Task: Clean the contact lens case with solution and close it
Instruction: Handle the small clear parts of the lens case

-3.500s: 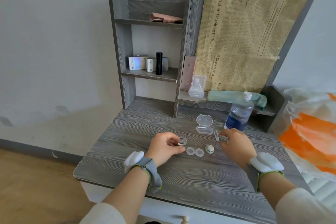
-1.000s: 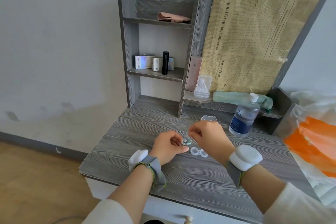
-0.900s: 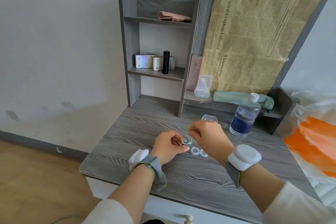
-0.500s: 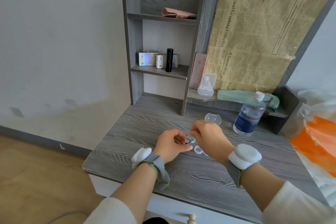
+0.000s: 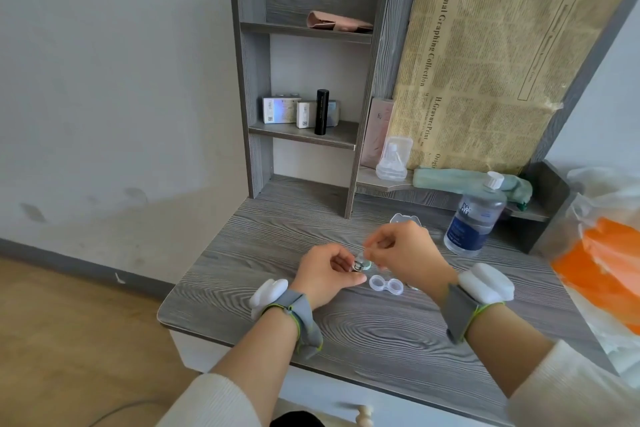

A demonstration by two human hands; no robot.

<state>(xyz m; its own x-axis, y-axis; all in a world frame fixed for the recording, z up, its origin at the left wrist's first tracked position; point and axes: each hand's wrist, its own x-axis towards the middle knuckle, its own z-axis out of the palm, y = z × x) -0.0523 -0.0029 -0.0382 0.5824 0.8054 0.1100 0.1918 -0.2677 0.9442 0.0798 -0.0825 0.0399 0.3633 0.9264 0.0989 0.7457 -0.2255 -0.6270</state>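
Head view: the lens case [image 5: 386, 285] is seen lying open on the desk [image 5: 346, 329], its two clear wells uncovered, just in front of the meeting point of the two hands. One small round cap [image 5: 362, 265] is held off the desk, just behind and above the case.

A few seconds earlier the right hand was set well to the right of the case, nearer the solution bottle [image 5: 474, 218]. It has since been brought across to the left hand, and over the last second the two have been kept together over the cap with little shift. From this it is judged that the cap is being worked on, while the wells are yet to be closed. The bottle is left standing with its white top on, untouched, well apart from both hands.

The left hand [image 5: 329, 277] is curled, and the cap is pinched between its thumb and fingertips. The right hand [image 5: 403, 253] is also curled, with thumb and forefinger drawn together right over the cap. What is pinched there, the cap's rim or some small tool, cannot be told, as it is too small and blurred.

A clear box [image 5: 403, 218] is partly hidden behind the right hand.
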